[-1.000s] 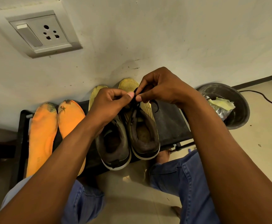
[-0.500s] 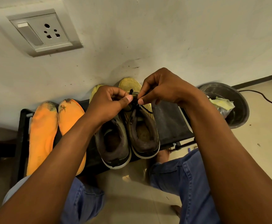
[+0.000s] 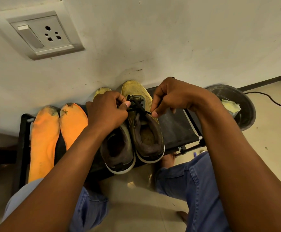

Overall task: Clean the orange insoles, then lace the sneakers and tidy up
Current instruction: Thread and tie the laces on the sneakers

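Head view: left hand (image 3: 107, 113) and right hand (image 3: 171, 97) each pinch the thin black shoelace (image 3: 138, 107) over the right-side worn yellow mesh sneaker (image 3: 144, 124) on the black stool (image 3: 174, 126). Risk: lace slips out w/ uneven pull (eyelets hidden). Two dirty orange foam insoles (image 3: 43, 141) lie beside, toes still grimy.

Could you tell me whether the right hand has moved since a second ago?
Yes. The right hand, pinching the black lace, has pulled rightward, away from the left hand and toward the black basin.
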